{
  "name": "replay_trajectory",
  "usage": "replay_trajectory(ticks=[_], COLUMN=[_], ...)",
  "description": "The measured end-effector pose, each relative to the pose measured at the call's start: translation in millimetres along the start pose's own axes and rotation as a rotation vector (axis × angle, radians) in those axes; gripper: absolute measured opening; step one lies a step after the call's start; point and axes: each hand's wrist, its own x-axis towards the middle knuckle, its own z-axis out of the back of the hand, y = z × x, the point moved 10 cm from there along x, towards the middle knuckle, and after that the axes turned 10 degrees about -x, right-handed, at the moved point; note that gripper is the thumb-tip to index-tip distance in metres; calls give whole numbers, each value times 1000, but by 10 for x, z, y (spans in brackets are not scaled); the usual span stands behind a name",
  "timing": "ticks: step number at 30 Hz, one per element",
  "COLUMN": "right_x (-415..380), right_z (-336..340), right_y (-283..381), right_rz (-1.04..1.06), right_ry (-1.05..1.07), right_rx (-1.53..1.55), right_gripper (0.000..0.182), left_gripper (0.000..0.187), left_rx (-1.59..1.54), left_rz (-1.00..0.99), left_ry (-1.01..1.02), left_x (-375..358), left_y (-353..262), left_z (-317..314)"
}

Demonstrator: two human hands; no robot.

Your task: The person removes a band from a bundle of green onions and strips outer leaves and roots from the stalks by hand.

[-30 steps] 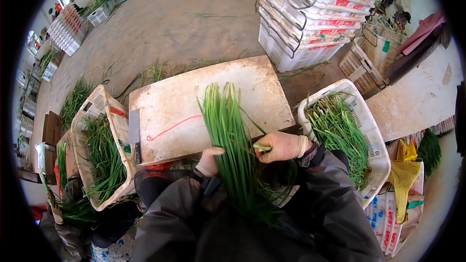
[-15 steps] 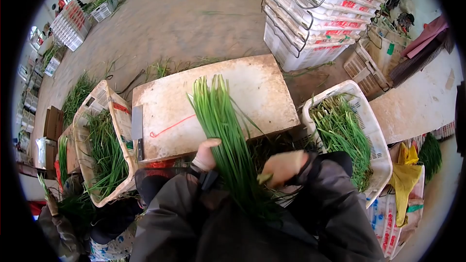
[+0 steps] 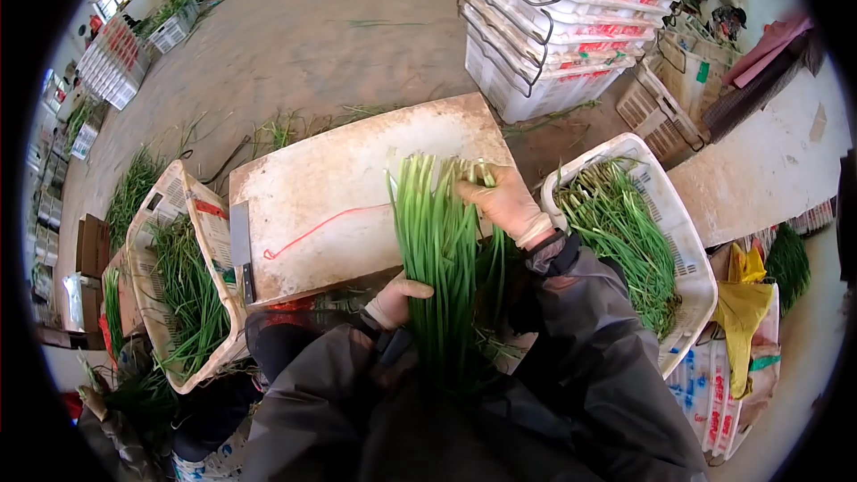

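A thick bunch of green chives (image 3: pixel 437 241) stands between my hands, its pale stalk ends up over the board and its leaves hanging toward my lap. My left hand (image 3: pixel 399 300) is closed around the bunch low on its left side, thumb across the front. At the upper right, my right hand (image 3: pixel 509 203) grips stalks near the pale ends, with its fingertips partly hidden. Behind the chives lies a worn whitish board (image 3: pixel 357 165). A red string (image 3: pixel 326 225) rests on it, and a cleaver (image 3: pixel 241 245) lies along its left edge.
A white crate (image 3: pixel 705 295) of chives stands at my right, another crate (image 3: pixel 234 321) of greens at my left. Tall stacked crates (image 3: pixel 553 62) rise beyond the board. A yellow cloth (image 3: pixel 741 321) hangs at far right. Another person's sleeve (image 3: pixel 112 419) shows at lower left.
My right hand has risen from beside the lower leaves to the stalk ends and now grips there. The bunch has turned more upright and shifted slightly right; my left hand still holds it.
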Motion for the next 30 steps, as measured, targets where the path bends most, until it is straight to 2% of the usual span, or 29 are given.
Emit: replay_trajectory(ticks=[3,5,7,8,11,15,18,22,25,28,30], right_x=[4,-30,-50,-53,-29,-40,-146,-326,-369,-101,-41], right_z=[18,-5,-41,-20,-55,-23,13,-76,-100,85,-15], right_y=[-161,-212,-278,-310,-393,-435,7,536,619,-40,-192], right_rz=[-41,-78,-121,-149,-75,-114,152,450,446,60,55], right_ry=[-36,-19,0,7,15,-39,-98,50,42,-85,-6], right_rx=[79,160,238,149,182,56,65,-250,-280,-192,-161], right_gripper=[30,26,19,19,18,18,17,19,17,17,19], left_gripper=[71,70,71,72,74,75,76,73,74,73,72], left_rx=[-75,-92,-88,-75,-17,-7,-8,8,9,0,-8], left_rz=[-92,-95,-101,-107,-113,-57,-59,-50,-18,-25,-27], left_ry=[-64,-90,-86,-67,-41,-19,-37,-3,19,-3,-19], left_x=[-73,-89,-106,-111,-125,-112,-124,-122,-111,-113,-111], left_y=[-106,-131,-179,-193,-219,-151,-153,-161,-130,-124,-131], left_z=[72,273,208,148,89,52,-58,-132,-117,-122,-116])
